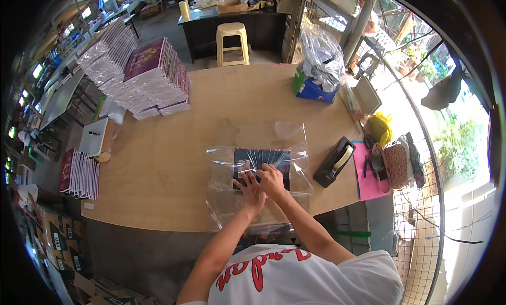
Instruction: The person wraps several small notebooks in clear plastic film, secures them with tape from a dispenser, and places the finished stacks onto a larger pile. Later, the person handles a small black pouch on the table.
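Note:
A dark book (283, 170) lies at the near middle of the table, with a reddish strip along its far edge. A sheet of clear plastic film (296, 141) spreads around it and over it, reaching past the table's near edge. My left hand (250, 190) rests on the film-covered book with its fingers spread. Just right of it, my right hand (271, 180) is closed, its fingers gathering the film. Creases fan out from these fingers toward the book's far edge. The fingertips of the right hand are partly hidden.
On the table (211, 110) stand stacked wrapped books (153, 78), another book stack (81, 173), a white tray (95, 139) and a box of crumpled plastic (319, 78). A black tape dispenser (334, 162) is right of the film. Scissors (368, 140) and a pouch (398, 165) lie beyond.

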`<action>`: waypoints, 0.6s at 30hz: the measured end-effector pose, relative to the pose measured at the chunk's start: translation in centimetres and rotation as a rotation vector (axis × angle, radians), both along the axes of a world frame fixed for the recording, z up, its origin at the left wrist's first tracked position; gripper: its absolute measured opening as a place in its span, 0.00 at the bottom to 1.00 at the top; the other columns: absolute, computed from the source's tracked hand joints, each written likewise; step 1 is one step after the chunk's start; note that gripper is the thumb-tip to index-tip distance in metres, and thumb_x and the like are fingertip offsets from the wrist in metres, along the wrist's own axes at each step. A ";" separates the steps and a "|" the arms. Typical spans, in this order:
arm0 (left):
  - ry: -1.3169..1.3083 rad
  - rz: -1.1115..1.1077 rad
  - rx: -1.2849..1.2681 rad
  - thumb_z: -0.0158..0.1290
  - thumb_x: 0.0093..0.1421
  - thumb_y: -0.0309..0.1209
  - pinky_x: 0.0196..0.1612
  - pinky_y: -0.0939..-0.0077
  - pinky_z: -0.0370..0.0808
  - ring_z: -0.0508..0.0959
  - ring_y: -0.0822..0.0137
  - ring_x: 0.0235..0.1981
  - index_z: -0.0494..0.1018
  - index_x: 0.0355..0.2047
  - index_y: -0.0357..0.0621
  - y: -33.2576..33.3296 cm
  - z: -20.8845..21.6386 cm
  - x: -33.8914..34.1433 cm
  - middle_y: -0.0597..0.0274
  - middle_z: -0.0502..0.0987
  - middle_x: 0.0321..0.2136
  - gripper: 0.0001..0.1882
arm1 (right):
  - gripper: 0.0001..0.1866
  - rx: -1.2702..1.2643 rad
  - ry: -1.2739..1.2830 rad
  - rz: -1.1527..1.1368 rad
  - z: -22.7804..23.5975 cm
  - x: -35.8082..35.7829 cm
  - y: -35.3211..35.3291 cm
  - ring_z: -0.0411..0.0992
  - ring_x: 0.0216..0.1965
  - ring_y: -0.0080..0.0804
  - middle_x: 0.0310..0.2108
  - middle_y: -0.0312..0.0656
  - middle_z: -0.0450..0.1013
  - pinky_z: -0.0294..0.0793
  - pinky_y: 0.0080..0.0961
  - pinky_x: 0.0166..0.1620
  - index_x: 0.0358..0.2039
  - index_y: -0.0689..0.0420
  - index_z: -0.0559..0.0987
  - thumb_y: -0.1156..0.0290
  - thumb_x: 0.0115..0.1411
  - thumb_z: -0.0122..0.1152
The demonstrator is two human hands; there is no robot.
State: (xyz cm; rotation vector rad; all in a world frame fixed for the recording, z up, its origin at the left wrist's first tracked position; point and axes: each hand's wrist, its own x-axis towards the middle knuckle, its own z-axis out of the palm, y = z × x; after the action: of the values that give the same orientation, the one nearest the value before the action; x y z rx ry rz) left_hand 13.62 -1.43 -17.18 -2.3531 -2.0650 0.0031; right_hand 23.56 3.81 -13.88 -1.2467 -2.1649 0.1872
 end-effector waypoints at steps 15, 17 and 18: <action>-0.423 -0.123 0.331 0.63 0.51 0.33 0.65 0.26 0.42 0.63 0.59 0.66 0.70 0.59 0.60 -1.8 5.7 -5.1 0.66 0.67 0.61 0.32 | 0.42 -0.167 -0.397 0.125 -1.1 1.7 -3.2 0.62 0.59 0.51 0.53 0.52 0.66 0.59 0.53 0.63 0.61 0.71 0.64 0.62 0.48 0.66; -0.317 -0.305 0.140 0.64 0.49 0.35 0.67 0.29 0.41 0.66 0.61 0.64 0.69 0.60 0.55 0.7 2.3 -7.2 0.64 0.71 0.58 0.35 | 0.41 -0.083 -0.345 0.136 -1.3 0.9 -3.5 0.62 0.59 0.54 0.54 0.55 0.65 0.59 0.53 0.64 0.60 0.71 0.65 0.62 0.48 0.66; -0.309 -0.317 0.111 0.64 0.50 0.37 0.69 0.31 0.40 0.68 0.63 0.63 0.68 0.60 0.51 0.5 2.3 -7.0 0.63 0.71 0.59 0.36 | 0.44 -0.267 -0.296 0.167 -0.9 1.9 -3.0 0.59 0.63 0.55 0.59 0.53 0.62 0.58 0.54 0.65 0.64 0.63 0.64 0.64 0.46 0.68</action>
State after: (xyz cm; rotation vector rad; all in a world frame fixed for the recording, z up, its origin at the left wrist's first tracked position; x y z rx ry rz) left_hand 6.60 -0.89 -14.93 -2.7196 -1.7090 -0.4925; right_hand 25.47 0.78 -14.82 -1.3040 -2.5690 0.3938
